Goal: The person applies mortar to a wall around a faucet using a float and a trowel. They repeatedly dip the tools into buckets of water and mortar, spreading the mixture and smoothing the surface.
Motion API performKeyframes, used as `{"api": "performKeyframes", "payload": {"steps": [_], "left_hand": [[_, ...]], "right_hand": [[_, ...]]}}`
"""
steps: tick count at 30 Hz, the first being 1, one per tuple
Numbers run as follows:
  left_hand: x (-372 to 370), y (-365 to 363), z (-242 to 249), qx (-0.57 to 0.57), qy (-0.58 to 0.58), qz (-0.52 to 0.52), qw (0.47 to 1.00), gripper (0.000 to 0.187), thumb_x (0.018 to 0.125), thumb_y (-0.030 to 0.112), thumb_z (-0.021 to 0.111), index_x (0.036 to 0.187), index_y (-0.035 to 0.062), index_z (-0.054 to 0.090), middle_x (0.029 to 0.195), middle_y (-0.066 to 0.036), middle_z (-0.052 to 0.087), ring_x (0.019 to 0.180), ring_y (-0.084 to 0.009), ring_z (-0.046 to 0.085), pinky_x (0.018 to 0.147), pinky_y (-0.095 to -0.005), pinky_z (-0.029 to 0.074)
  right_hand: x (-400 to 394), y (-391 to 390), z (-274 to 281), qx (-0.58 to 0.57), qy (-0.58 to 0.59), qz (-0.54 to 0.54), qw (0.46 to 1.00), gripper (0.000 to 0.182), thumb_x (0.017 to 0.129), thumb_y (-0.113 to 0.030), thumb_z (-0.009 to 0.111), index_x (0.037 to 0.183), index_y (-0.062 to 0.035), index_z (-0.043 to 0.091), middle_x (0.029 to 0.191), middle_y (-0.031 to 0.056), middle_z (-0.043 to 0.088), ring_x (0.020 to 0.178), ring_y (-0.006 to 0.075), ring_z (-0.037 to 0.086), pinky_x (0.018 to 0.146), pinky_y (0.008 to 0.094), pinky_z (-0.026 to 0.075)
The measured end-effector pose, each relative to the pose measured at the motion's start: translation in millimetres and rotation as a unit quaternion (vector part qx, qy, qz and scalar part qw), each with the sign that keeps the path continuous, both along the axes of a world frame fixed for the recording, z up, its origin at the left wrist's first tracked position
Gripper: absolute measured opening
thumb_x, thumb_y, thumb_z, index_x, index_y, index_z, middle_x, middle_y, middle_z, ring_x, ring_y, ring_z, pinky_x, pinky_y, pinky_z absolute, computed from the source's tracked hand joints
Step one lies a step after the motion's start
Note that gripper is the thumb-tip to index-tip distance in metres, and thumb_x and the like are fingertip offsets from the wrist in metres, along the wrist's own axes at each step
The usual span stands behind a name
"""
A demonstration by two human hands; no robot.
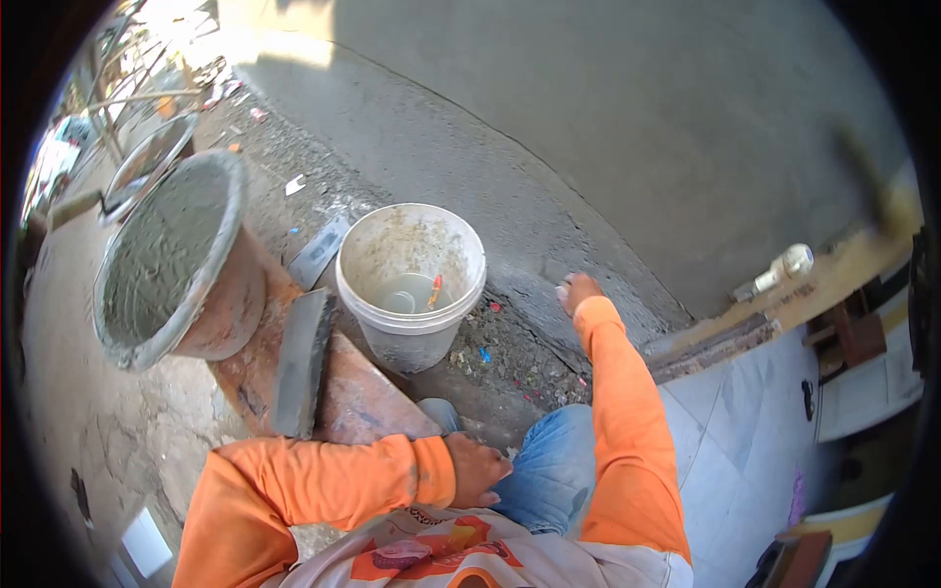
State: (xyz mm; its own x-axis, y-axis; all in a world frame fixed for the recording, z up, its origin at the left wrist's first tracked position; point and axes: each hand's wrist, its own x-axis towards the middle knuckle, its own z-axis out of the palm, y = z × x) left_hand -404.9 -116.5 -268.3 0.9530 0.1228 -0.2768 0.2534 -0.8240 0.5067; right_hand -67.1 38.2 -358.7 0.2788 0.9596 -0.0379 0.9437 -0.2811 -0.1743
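My right hand [580, 292] reaches out to the base of the grey plastered wall [637, 127], its fingers pressed together against the rough lower strip; what they hold, if anything, is too small to name. My left hand [477, 470] rests near my knee, fingers curled, and its grip is hidden from view. Ahead of it stands a white bucket [407, 338] with some water and a small red and yellow object inside. Left of the bucket, a grey float [302, 363] lies on a reddish board [368, 392].
A large tub of wet mortar [167, 255] stands at the left, with another round container [147, 167] behind it. A flat metal piece [321, 250] lies by the bucket. Rubble lines the wall's foot. At the right are a white bulb-like fitting [796, 261] and a tiled floor [730, 421].
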Motion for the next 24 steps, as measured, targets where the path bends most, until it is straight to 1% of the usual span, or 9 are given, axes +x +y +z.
{"api": "performKeyframes", "payload": {"steps": [2, 6, 8, 11, 14, 17, 20, 22, 24], "left_hand": [[2, -1, -6, -0.003, -0.013, -0.019, 1.000, 0.049, 0.083, 0.040, 0.058, 0.117, 0.0052, 0.055, 0.105, -0.014, 0.063, 0.093, -0.0329, 0.064, 0.082, -0.0451, 0.050], [7, -2, -7, -0.024, 0.005, -0.037, 0.999, 0.044, 0.081, 0.034, 0.061, 0.111, 0.0012, 0.057, 0.101, -0.017, 0.064, 0.095, -0.0363, 0.063, 0.084, -0.0473, 0.049], [3, 2, 2, -0.015, 0.003, -0.046, 0.999, 0.041, 0.080, 0.032, 0.062, 0.106, 0.0000, 0.060, 0.097, -0.018, 0.066, 0.094, -0.0369, 0.063, 0.084, -0.0481, 0.049], [-1, 1, 7, -0.018, -0.002, -0.034, 0.999, 0.037, 0.080, 0.031, 0.063, 0.100, 0.0002, 0.063, 0.094, -0.018, 0.067, 0.092, -0.0364, 0.063, 0.083, -0.0474, 0.049], [-2, 0, 6, -0.033, 0.022, -0.035, 0.999, 0.034, 0.079, 0.030, 0.063, 0.096, 0.0011, 0.066, 0.093, -0.017, 0.067, 0.091, -0.0348, 0.064, 0.081, -0.0453, 0.050], [0, -5, 6, -0.013, 0.036, -0.045, 0.998, 0.031, 0.078, 0.029, 0.064, 0.094, 0.0030, 0.067, 0.093, -0.015, 0.068, 0.090, -0.0324, 0.065, 0.080, -0.0431, 0.050], [12, -17, -12, 0.024, 0.059, -0.051, 0.997, 0.025, 0.077, 0.025, 0.065, 0.093, 0.0063, 0.069, 0.094, -0.012, 0.069, 0.090, -0.0289, 0.066, 0.079, -0.0413, 0.049], [11, -19, -19, 0.036, 0.077, -0.056, 0.995, 0.022, 0.077, 0.023, 0.065, 0.092, 0.0084, 0.069, 0.095, -0.010, 0.069, 0.090, -0.0266, 0.066, 0.078, -0.0407, 0.048], [-5, -18, 0, 0.084, 0.024, -0.057, 0.995, 0.018, 0.078, 0.020, 0.063, 0.091, 0.0112, 0.070, 0.094, -0.008, 0.069, 0.093, -0.0231, 0.066, 0.075, -0.0378, 0.046]], "right_hand": [[-29, -9, 37, 0.149, 0.029, -0.061, 0.986, 0.029, 0.085, -0.028, 0.062, 0.099, -0.0030, 0.062, 0.094, 0.0229, 0.065, 0.092, 0.0416, 0.062, 0.081, 0.0485, 0.049], [-35, 0, 49, -0.003, -0.055, 0.103, 0.993, 0.032, 0.085, -0.027, 0.064, 0.101, -0.0004, 0.063, 0.089, 0.0219, 0.067, 0.084, 0.0400, 0.064, 0.075, 0.0470, 0.050], [-54, 9, 63, 0.182, 0.030, 0.064, 0.981, 0.027, 0.086, -0.021, 0.061, 0.096, 0.0035, 0.063, 0.072, 0.0141, 0.065, 0.068, 0.0217, 0.065, 0.062, 0.0363, 0.049], [-105, 8, 101, 0.155, 0.175, 0.103, 0.967, 0.031, 0.083, -0.023, 0.063, 0.104, 0.0006, 0.063, 0.087, 0.0190, 0.068, 0.081, 0.0355, 0.066, 0.073, 0.0400, 0.051], [-171, -8, 133, 0.122, 0.167, 0.174, 0.963, 0.030, 0.081, -0.019, 0.061, 0.103, 0.0012, 0.063, 0.088, 0.0193, 0.068, 0.081, 0.0343, 0.066, 0.074, 0.0384, 0.051], [-171, 24, 95, 0.180, 0.016, 0.264, 0.947, 0.033, 0.077, -0.018, 0.062, 0.105, -0.0002, 0.064, 0.095, 0.0213, 0.067, 0.090, 0.0339, 0.065, 0.082, 0.0401, 0.050], [-179, 73, 51, -0.047, 0.074, 0.196, 0.977, 0.036, 0.074, -0.022, 0.071, 0.106, -0.0058, 0.067, 0.100, 0.0193, 0.067, 0.096, 0.0309, 0.066, 0.086, 0.0387, 0.050], [-182, 115, 10, -0.007, 0.090, 0.220, 0.971, 0.029, 0.077, -0.026, 0.072, 0.098, -0.0054, 0.069, 0.086, 0.0154, 0.070, 0.079, 0.0264, 0.068, 0.072, 0.0353, 0.052], [-206, 135, -13, -0.015, 0.087, 0.163, 0.983, 0.026, 0.074, -0.021, 0.073, 0.096, -0.0085, 0.069, 0.092, 0.0151, 0.069, 0.085, 0.0299, 0.067, 0.076, 0.0372, 0.053]]}}
